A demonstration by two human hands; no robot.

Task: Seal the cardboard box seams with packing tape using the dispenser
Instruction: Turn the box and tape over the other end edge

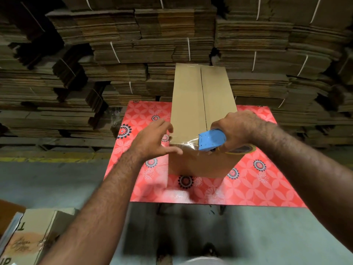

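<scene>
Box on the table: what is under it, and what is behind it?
The box stands on a red floral table. Behind it rise strapped stacks of flattened cardboard. The table surface beneath the box and the stacks directly behind it are covered.

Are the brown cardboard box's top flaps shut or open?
Shut: the brown cardboard box's flaps lie flat, meeting along the centre seam, still untaped there.

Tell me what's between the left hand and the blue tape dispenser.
In the head view, the cardboard box's near top corner, with shiny tape across it, lies between the left hand and blue dispenser.
</scene>
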